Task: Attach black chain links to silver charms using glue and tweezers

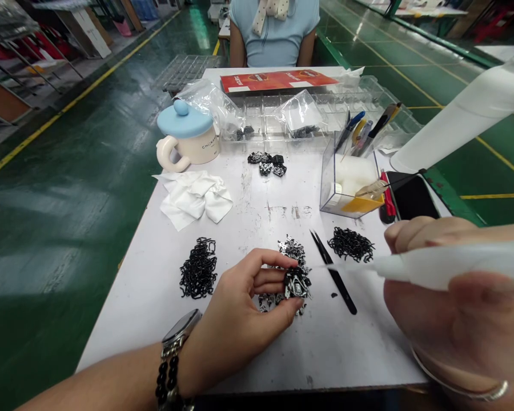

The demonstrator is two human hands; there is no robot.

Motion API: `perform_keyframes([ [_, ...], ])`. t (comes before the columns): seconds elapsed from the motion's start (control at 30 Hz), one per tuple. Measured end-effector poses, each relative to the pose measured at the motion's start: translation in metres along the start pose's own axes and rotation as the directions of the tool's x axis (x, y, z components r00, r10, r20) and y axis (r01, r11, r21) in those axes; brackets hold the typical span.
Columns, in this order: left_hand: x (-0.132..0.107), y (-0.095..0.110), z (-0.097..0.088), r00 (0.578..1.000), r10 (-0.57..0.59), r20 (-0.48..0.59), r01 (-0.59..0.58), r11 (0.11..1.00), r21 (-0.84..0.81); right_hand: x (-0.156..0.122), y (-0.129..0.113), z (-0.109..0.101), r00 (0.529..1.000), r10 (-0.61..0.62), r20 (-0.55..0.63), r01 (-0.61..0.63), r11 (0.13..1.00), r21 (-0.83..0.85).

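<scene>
Between the thumb and fingers of my left hand [244, 308] sits a small black-and-silver part [297, 283], its exact kind unclear. My right hand [449, 302] is wrapped round a white squeeze bottle [445, 265]. The bottle's thin nozzle points left, its tip close to the held part. Under and behind my left fingers lies a pile of small silver metal pieces [292, 246]. Black tweezers [336, 274] rest just right of it. One heap of small black pieces [198, 269] is on the left, another black heap [351, 244] on the right.
Farther back are a crumpled tissue [195, 197], a lidded mug [192, 137], several finished-looking black-and-silver parts [268, 162] and a clear pen box [351, 177]. A phone [412, 196] and a tall white cylinder [462, 120] stand right. A person [274, 34] sits opposite, behind clear trays [261, 114].
</scene>
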State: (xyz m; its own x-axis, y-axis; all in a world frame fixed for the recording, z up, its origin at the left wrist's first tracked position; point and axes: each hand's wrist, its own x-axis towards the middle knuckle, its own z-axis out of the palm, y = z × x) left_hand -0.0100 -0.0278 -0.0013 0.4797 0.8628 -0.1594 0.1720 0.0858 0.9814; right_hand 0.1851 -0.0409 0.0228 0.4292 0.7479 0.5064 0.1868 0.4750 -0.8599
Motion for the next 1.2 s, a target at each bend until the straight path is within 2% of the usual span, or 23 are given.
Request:
perform_keyframes([
  [0.07,0.002,0.0,-0.001,1.0,-0.003,-0.006,0.003,1.0,-0.001,0.006,0.01,0.003,0.985,-0.131,-0.109,0.123,0.989,-0.077],
  [0.13,0.004,0.0,-0.002,1.0,-0.01,-0.022,0.009,1.0,-0.006,0.011,0.023,0.005,0.98,-0.186,-0.075,0.166,0.962,-0.219],
  [0.23,0.006,0.001,-0.004,0.998,-0.025,-0.064,0.023,0.999,-0.025,0.017,0.043,0.012,0.983,-0.072,0.169,0.133,0.913,-0.387],
  [0.33,0.007,0.002,-0.006,0.995,-0.022,-0.099,0.018,0.999,-0.041,0.02,0.064,0.024,0.934,0.063,0.351,0.125,0.863,-0.49],
  [0.47,0.009,0.006,-0.007,0.994,-0.008,-0.108,0.002,0.998,-0.057,0.023,0.082,0.037,0.868,0.148,0.474,0.158,0.822,-0.546],
  [0.53,0.01,0.008,-0.007,0.993,-0.017,-0.118,0.009,0.998,-0.064,0.023,0.077,0.034,0.853,0.149,0.5,0.185,0.809,-0.558],
  [0.6,0.012,0.009,-0.009,0.991,-0.017,-0.135,0.007,0.997,-0.075,0.023,0.061,0.025,0.837,0.116,0.535,0.238,0.804,-0.546],
  [0.63,0.012,0.009,-0.01,0.989,-0.012,-0.147,0.0,0.997,-0.083,0.022,0.051,0.019,0.808,0.1,0.581,0.276,0.807,-0.522],
  [0.67,0.013,0.009,-0.011,0.986,-0.004,-0.164,-0.011,0.996,-0.09,0.02,0.04,0.014,0.743,0.086,0.664,0.326,0.819,-0.472],
  [0.7,0.014,0.009,-0.012,0.983,0.006,-0.184,-0.024,0.995,-0.094,0.017,0.03,0.008,0.567,0.1,0.817,0.386,0.845,-0.371],
  [0.73,0.015,0.008,-0.013,0.979,0.015,-0.203,-0.034,0.995,-0.093,0.014,0.022,0.004,0.402,0.139,0.905,0.405,0.859,-0.312],
  [0.77,0.016,0.008,-0.014,0.975,0.023,-0.223,-0.043,0.995,-0.087,0.011,0.017,0.0,0.29,0.166,0.942,0.423,0.861,-0.282],
  [0.8,0.016,0.008,-0.014,0.971,0.029,-0.236,-0.048,0.996,-0.078,0.007,0.014,-0.001,0.213,0.186,0.959,0.444,0.856,-0.264],
  [0.83,0.017,0.007,-0.015,0.968,0.033,-0.248,-0.052,0.996,-0.069,0.003,0.013,-0.002,0.176,0.196,0.965,0.47,0.844,-0.257],
  [0.87,0.018,0.007,-0.015,0.967,0.035,-0.254,-0.053,0.997,-0.062,0.0,0.014,-0.002,0.162,0.19,0.968,0.503,0.828,-0.247],
  [1.0,0.019,0.006,-0.015,0.964,0.031,-0.264,-0.045,0.998,-0.048,-0.007,0.027,0.002,0.164,0.138,0.977,0.63,0.748,-0.211],
  [1.07,0.019,0.005,-0.015,0.966,0.035,-0.255,-0.046,0.998,-0.041,-0.008,0.031,0.002,0.169,0.121,0.978,0.664,0.719,-0.203],
  [1.2,0.019,0.003,-0.015,0.97,0.037,-0.242,-0.045,0.999,-0.028,-0.008,0.03,0.001,0.149,0.103,0.983,0.708,0.684,-0.179],
])
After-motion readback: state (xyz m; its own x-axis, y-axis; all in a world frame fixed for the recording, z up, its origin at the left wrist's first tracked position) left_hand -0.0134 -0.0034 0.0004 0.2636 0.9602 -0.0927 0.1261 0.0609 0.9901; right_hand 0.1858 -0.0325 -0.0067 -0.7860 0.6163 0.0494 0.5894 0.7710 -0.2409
